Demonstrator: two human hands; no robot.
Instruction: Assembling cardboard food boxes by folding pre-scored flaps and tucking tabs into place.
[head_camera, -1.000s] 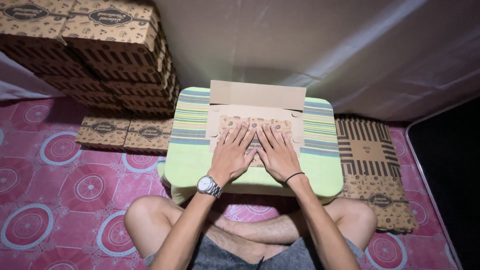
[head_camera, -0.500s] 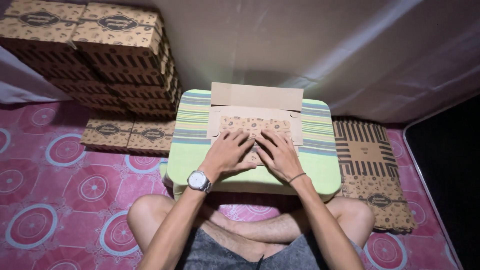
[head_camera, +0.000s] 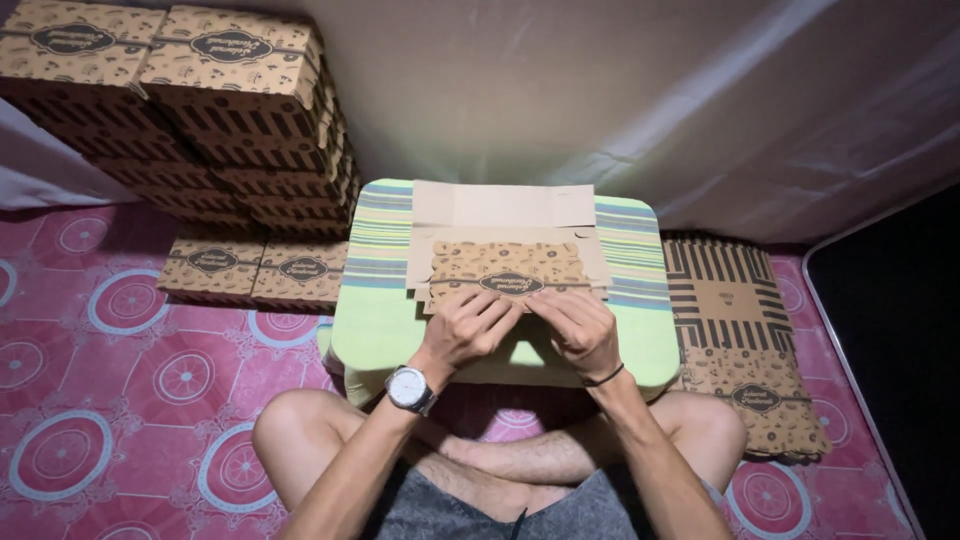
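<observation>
Both hands, left hand (head_camera: 470, 328) and right hand (head_camera: 572, 328), are pressing curled fingers on the near edge of the printed cardboard box blank (head_camera: 508, 262), seemingly pinching it, lying just beyond them on the green cushion (head_camera: 385, 325).

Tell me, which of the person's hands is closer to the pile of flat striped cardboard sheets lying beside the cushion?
Right. The right hand rests on the cushion's side towards the flat striped cardboard pile; the left hand, wearing a wristwatch, sits farther away.

A pale green cushion with striped edges (head_camera: 372, 325) sits on the pink patterned mattress (head_camera: 120, 380) and carries a flat, unfolded brown printed cardboard box (head_camera: 505, 250). Stacked flat box blanks (head_camera: 740, 340) lie on the mattress beside it.
</observation>
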